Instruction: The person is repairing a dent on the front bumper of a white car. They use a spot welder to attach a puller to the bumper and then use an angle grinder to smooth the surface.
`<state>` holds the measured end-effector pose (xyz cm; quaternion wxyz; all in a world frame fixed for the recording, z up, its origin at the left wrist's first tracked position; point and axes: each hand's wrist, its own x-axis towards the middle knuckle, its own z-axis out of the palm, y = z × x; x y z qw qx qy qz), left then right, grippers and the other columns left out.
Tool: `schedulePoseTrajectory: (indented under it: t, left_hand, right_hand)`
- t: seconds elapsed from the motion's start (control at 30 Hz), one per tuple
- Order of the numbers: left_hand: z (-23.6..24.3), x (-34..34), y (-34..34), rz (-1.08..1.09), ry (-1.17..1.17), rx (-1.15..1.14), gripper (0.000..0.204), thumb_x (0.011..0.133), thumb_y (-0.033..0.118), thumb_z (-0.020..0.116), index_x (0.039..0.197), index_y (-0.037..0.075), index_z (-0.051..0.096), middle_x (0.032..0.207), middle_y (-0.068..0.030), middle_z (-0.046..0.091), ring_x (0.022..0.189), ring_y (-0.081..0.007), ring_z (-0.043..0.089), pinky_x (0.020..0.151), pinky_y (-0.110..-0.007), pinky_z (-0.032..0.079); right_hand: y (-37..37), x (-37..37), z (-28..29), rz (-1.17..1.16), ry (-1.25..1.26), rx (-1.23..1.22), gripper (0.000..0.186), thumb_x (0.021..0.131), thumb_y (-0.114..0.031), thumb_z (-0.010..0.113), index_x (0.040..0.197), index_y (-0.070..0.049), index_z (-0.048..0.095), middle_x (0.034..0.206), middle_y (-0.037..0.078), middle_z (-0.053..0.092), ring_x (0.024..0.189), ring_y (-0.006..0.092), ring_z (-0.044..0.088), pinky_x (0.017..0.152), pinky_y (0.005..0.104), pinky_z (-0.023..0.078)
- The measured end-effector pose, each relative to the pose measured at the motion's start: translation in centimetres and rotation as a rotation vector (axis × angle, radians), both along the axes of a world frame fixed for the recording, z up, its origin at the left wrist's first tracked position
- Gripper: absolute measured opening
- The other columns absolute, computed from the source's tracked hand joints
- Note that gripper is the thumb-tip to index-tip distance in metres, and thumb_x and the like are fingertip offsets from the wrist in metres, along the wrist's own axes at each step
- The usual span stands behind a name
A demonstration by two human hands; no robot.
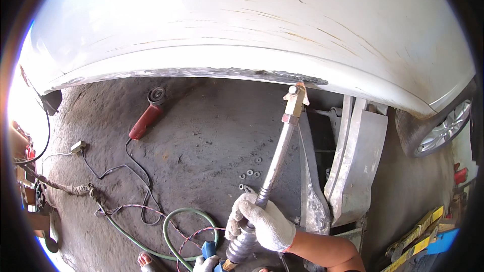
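A long metal dent puller (280, 156) slants up from the lower edge. Its copper-coloured hooked tip (301, 90) meets the lower edge of a white car's sill (242, 74), where the paint is ground down to dark bare metal; I cannot tell whether it presses on it. My right hand (269, 224), in a white knit glove, is closed around the puller's ribbed shaft. Below it my left hand (205, 264), also gloved, is at the tool's blue rear handle (208, 249) and partly cut off by the frame; its fingers appear wrapped round it.
A red angle grinder (146, 121) lies on the dark floor, its cord trailing down. Several washers (249, 174) lie beside the puller. A green hose (166, 226) loops near my foot (144, 259). Right of the shaft stands a metal lift arm (355, 166); beyond is a wheel (446, 130).
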<state>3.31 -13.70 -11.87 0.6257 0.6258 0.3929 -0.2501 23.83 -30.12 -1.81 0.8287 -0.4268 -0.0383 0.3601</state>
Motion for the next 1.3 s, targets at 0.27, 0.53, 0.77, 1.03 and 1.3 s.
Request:
schedulePoseTrajectory:
  t: [0.27,0.53,0.77,1.03,1.3]
  left_hand:
    - [-0.9,-1.5,0.6,-0.3,-0.194,0.239,0.03,0.094,0.017,0.057,0.121,0.006,0.061,0.108,-0.0228,0.06,0.097,-0.036,0.06,0.086,-0.043,0.049]
    - [1.1,0.1,0.4,-0.15,-0.038,0.103,0.029,0.093,0.016,0.059,0.119,0.005,0.063,0.111,-0.0225,0.06,0.099,-0.0357,0.06,0.087,-0.042,0.049]
    - [-0.6,-1.5,0.8,0.014,-0.022,-0.156,0.039,0.097,0.021,0.058,0.132,0.003,0.057,0.119,-0.0137,0.065,0.104,-0.0235,0.061,0.09,-0.037,0.048]
    - [1.2,-0.7,0.7,0.029,-0.054,-0.15,0.023,0.104,0.023,0.05,0.1,0.007,0.066,0.079,0.0022,0.064,0.066,-0.0196,0.058,0.059,-0.038,0.045]
    - [2.6,-1.1,-0.2,-0.156,-0.144,0.122,0.036,0.102,0.03,0.05,0.116,-0.001,0.063,0.099,-0.0095,0.065,0.093,-0.0178,0.059,0.078,-0.034,0.048]
  right_hand:
    - [-0.1,-0.3,-0.1,0.01,0.014,0.043,0.032,0.107,-0.026,0.048,0.085,-0.006,0.059,0.072,0.005,0.065,0.065,0.0085,0.051,0.065,0.0255,0.041]
    - [-0.1,-0.1,-0.2,0.022,0.027,0.031,0.032,0.106,-0.027,0.05,0.085,-0.005,0.058,0.071,0.006,0.064,0.067,0.0104,0.054,0.064,0.0265,0.042]
    - [0.2,-0.3,1.2,0.027,0.115,0.016,0.037,0.106,-0.038,0.05,0.087,-0.006,0.057,0.071,0.006,0.06,0.066,0.0135,0.055,0.065,0.0269,0.043]
    - [0.3,6.5,4.6,-0.005,0.024,0.033,0.03,0.1,-0.029,0.061,0.081,-0.007,0.055,0.063,0.01,0.061,0.052,0.0168,0.058,0.051,0.0325,0.049]
    - [0.3,-1.3,1.1,0.061,0.094,0.033,0.011,0.094,0.003,0.061,0.087,-0.002,0.054,0.075,0.008,0.061,0.071,0.0167,0.063,0.067,0.032,0.054]
